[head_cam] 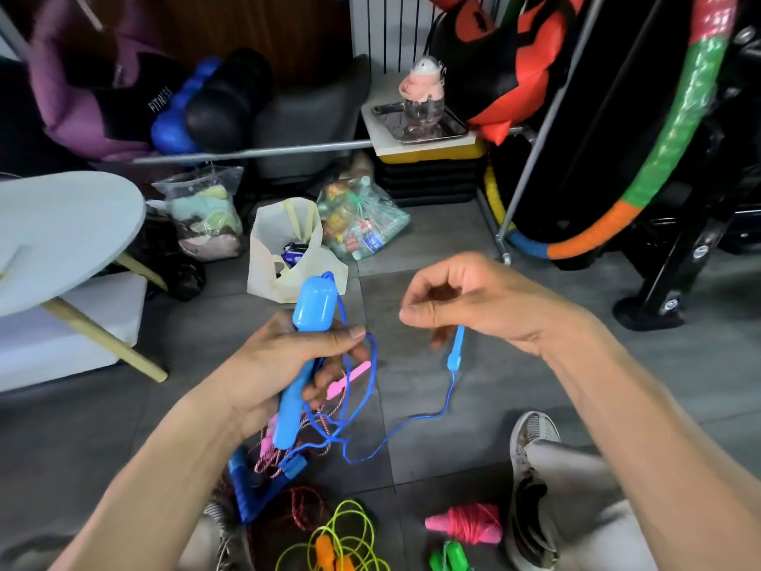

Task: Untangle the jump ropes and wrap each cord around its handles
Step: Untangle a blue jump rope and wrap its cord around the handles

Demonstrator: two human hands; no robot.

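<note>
Gripping, left hand: fingers and thumb curled round a light blue handle, held upright with its rounded cap above the fist; a pink handle pokes out just right of the fingers.
Right hand: thumb and forefinger pinched together, with a small blue cord end piece hanging below the fingers; the exact contact point is hidden by the hand.
Blue cord: runs from the end piece down, sags between the hands, and loops back up beside the left hand to the handle cap.
Tangle below left hand: a red-and-white twisted cord mixed with the blue cord, plus a darker blue handle lying on the floor.
Near the wrists, bottom edge: yellow-green cord in loose loops with an orange handle; green handles beside it.
Under right forearm: a pink rope wound round its handles, next to a shoe.
Beyond the hands: white bag on grey floor tiles.
</note>
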